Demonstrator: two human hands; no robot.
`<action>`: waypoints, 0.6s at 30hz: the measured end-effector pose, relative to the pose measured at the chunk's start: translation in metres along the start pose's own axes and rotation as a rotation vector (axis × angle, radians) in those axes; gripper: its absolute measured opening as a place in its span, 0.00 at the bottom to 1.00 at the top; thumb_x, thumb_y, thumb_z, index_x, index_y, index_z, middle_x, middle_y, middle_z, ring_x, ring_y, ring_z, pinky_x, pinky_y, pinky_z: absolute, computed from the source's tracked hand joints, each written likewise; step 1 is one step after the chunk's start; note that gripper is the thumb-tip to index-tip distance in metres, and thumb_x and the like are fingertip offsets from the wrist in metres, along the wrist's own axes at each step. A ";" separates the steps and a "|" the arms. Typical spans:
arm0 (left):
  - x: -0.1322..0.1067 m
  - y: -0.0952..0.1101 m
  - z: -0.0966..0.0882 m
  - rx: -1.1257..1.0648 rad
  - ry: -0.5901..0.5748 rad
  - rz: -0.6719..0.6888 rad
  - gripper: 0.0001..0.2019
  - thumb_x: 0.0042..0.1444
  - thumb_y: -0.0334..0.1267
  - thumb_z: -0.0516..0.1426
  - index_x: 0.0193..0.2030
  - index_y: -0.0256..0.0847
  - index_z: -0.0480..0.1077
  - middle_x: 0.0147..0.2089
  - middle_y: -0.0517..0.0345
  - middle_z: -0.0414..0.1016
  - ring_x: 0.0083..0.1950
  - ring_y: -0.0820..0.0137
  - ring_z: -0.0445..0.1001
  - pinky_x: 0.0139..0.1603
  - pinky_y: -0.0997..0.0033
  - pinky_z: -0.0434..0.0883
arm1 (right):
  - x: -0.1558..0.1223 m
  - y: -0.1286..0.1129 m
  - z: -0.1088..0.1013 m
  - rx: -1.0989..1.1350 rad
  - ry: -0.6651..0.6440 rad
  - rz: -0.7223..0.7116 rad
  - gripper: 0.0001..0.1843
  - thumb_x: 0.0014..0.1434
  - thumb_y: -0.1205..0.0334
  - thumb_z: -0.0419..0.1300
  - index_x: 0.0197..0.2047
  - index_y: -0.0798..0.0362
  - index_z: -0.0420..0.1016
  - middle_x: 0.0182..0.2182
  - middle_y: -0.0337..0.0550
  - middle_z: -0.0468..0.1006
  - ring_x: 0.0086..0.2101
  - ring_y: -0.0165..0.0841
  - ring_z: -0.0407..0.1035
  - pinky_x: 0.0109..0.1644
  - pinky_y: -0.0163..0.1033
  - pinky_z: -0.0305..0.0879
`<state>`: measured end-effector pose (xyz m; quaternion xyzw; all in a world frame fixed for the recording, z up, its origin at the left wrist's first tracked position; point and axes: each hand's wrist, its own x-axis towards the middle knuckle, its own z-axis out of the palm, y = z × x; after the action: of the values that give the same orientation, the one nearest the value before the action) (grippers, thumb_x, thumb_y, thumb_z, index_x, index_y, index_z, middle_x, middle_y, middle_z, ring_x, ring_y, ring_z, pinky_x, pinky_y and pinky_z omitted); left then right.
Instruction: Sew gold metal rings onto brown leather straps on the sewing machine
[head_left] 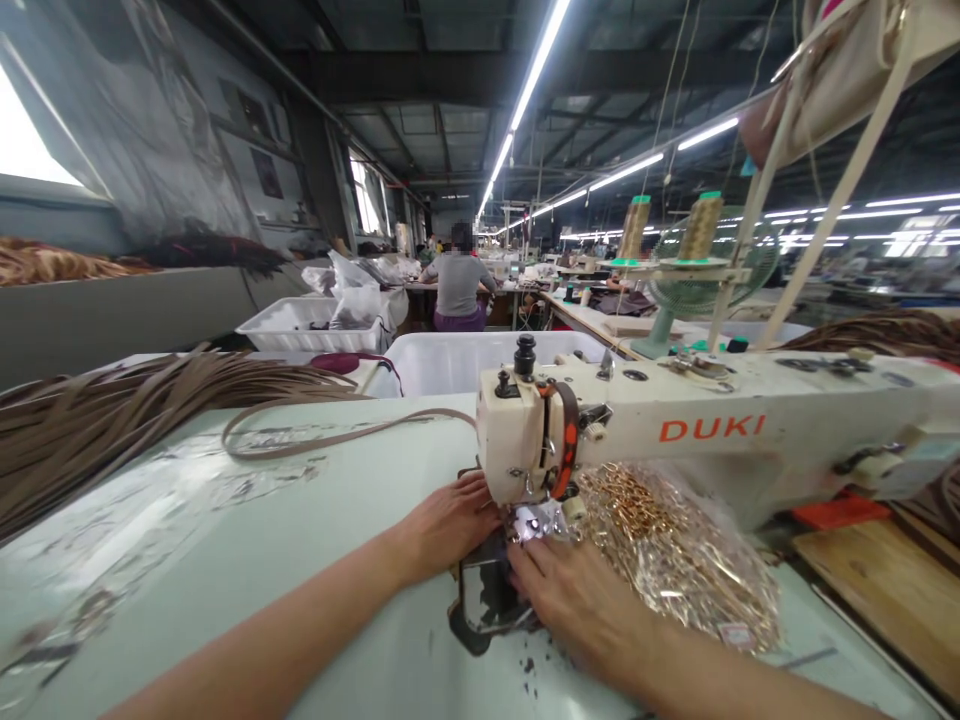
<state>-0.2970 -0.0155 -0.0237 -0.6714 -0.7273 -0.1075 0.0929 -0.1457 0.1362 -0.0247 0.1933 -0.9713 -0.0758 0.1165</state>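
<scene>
Pale green covers the worktop (375, 640), broadest from where I stand between seven and ten o'clock, if the needle marks the middle of the dial and twelve is straight ahead of the sewer. Over it reaches the cream sewing machine (690, 425), lettered DUKI, its long arm pointing to three. At twelve, past the far edge, sits a white plastic bin (435, 350). Thick and brown, a bundle of straps (187, 405) sprawls at ten. Clear plastic wraps gold-coloured metal pieces in a bag (712, 570) at three, beneath the arm. Nearer the needle, at ten, one brown strap (360, 435) curves in a loop on the worktop and runs to the machine head, where I lose sight of its end. Two cones of tan thread (634, 232) stand high at one.

The left hand (457, 520) lies at nine, palm down, fingers close together beside the needle area. At five, the right hand (574, 590) bends its fingers towards the same spot. Whether either pinches anything I cannot tell; the fingertips are crowded in. Between them shines a small bright patch (529, 522) under the head.
</scene>
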 end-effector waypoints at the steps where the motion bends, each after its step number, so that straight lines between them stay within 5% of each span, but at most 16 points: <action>1: 0.000 0.001 -0.001 0.008 -0.005 -0.001 0.11 0.67 0.34 0.46 0.45 0.40 0.69 0.54 0.54 0.70 0.60 0.66 0.62 0.65 0.66 0.55 | 0.001 -0.003 -0.004 -0.066 -0.027 -0.022 0.18 0.50 0.77 0.57 0.46 0.60 0.68 0.36 0.51 0.74 0.32 0.38 0.70 0.28 0.38 0.65; 9: -0.004 0.008 -0.010 0.074 -0.045 -0.056 0.09 0.65 0.36 0.50 0.49 0.42 0.67 0.54 0.55 0.69 0.59 0.67 0.64 0.63 0.67 0.58 | 0.012 -0.022 -0.033 -0.183 -0.060 0.025 0.24 0.43 0.79 0.55 0.47 0.66 0.68 0.39 0.61 0.74 0.35 0.44 0.70 0.30 0.41 0.70; 13: -0.002 0.011 -0.013 0.105 -0.058 -0.088 0.08 0.64 0.35 0.51 0.46 0.41 0.69 0.51 0.55 0.70 0.57 0.67 0.65 0.62 0.67 0.58 | 0.018 -0.024 -0.034 -0.192 -0.081 0.018 0.27 0.43 0.79 0.56 0.49 0.69 0.65 0.37 0.60 0.73 0.33 0.43 0.69 0.29 0.42 0.69; 18: -0.008 0.026 -0.013 0.144 -0.061 -0.169 0.08 0.64 0.33 0.51 0.47 0.40 0.69 0.44 0.53 0.72 0.50 0.63 0.68 0.55 0.62 0.64 | 0.010 -0.002 -0.020 -0.159 -0.053 0.046 0.24 0.44 0.82 0.55 0.47 0.61 0.65 0.38 0.55 0.71 0.33 0.41 0.69 0.26 0.38 0.66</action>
<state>-0.2702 -0.0246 -0.0124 -0.6021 -0.7898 -0.0420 0.1091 -0.1486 0.1284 -0.0039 0.1592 -0.9690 -0.1551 0.1075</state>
